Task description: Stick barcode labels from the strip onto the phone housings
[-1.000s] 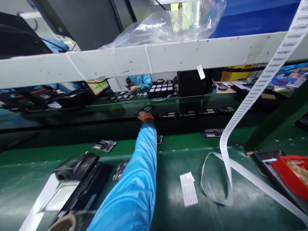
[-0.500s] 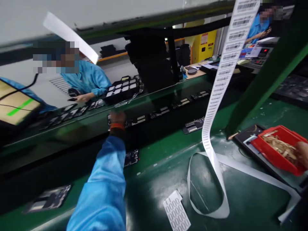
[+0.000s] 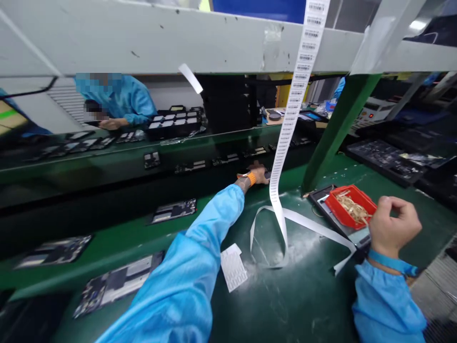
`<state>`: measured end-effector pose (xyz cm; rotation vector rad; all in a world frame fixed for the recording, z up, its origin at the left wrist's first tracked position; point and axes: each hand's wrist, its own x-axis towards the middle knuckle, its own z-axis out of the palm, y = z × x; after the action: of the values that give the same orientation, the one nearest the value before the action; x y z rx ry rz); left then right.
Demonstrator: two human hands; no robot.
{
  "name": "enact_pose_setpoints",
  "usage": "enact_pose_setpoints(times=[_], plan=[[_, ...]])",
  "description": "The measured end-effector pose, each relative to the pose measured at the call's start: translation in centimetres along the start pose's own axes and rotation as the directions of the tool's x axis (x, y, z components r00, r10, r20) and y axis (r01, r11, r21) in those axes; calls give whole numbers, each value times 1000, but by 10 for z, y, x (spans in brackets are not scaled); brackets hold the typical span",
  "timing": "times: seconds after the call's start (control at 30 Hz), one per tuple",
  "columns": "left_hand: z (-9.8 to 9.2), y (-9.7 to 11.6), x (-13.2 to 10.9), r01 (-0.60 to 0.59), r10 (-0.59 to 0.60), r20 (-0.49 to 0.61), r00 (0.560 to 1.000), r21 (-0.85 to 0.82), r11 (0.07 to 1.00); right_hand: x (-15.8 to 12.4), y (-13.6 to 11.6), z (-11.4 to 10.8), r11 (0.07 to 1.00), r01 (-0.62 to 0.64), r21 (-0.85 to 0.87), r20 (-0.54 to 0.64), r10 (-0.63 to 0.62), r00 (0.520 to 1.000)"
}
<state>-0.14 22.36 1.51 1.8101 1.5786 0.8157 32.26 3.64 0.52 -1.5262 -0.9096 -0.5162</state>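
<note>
My left hand [image 3: 259,172], with an orange band at the wrist, is stretched far forward and closes over an open-backed electronic device [image 3: 267,176]; the hand covers most of that device. My right hand [image 3: 394,224], a blue strap at its wrist, is raised beside the red tray [image 3: 333,207] of tan strips [image 3: 353,209]. Its fingers curl into a ring, and whatever they pinch is too small to make out. Between the hands hangs a long white barcode label strip [image 3: 291,107], its tail looped on the green bench.
More open devices [image 3: 121,281] lie along the green ledge at left, and a row of small boards [image 3: 224,160] runs along the dark strip. A label sheet [image 3: 233,271] lies on the bench. A green post [image 3: 339,128] stands at right. Across the line a person in blue [image 3: 134,100] works.
My left hand has moved right, from the row of boards to the device by the label strip. My right hand has lifted out of the red tray. The view has shifted right.
</note>
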Motion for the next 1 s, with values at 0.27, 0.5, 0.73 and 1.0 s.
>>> enact_pose_setpoints(times=[0.27,0.5,0.73,1.0], plan=[[-61,-4,-223,-17,20,-27,999,80,997,-134,-161,-18,642,-638,427,900,-233,368],[-43,-26,-279,-115,149,120,981,-254,960,-186,-176,-4,727,-596,341,928,-157,339],[-24,-42,-274,-1,10,15,1000,-504,864,-187,-158,-1,753,-581,308,947,-186,261],[-20,-38,-266,202,-292,131,947,-952,229,-181,-166,-24,784,-198,589,773,-474,421]])
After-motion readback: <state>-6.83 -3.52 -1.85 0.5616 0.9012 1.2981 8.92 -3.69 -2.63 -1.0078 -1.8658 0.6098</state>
